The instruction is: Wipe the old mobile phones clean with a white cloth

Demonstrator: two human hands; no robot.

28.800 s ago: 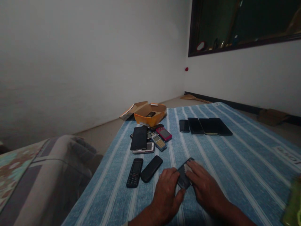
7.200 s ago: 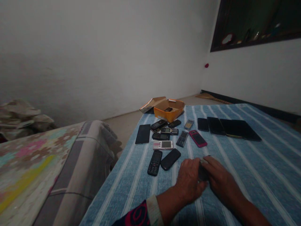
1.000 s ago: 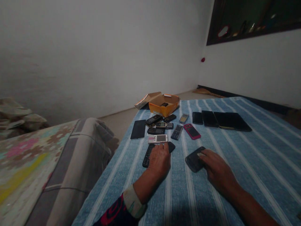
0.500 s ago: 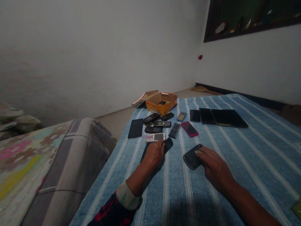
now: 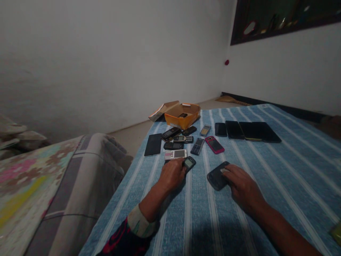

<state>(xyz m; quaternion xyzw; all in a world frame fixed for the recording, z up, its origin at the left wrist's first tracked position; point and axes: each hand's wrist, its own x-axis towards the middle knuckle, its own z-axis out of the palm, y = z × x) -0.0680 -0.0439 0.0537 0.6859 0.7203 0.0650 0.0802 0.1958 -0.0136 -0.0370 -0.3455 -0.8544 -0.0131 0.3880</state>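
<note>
My left hand is closed on a small dark mobile phone, whose pale screen faces up and whose lower part the hand covers. Just beyond it lies a white and pink phone. Over to the right, my right hand grips a dark phone by its right edge. A pink phone and a grey keypad phone rest a little farther off. Behind my left hand several other keypad phones lie close together, among them a dark one with silver keys.
An orange cardboard box with its flap open stands at the far end, a phone inside. Black flat devices lie in a row at the back right. A black tablet-like slab is at left. Blue striped cloth covers the surface.
The phone in my left hand has turned so its screen shows pale instead of dark. My left hand has shifted slightly left; my right hand keeps its hold.
</note>
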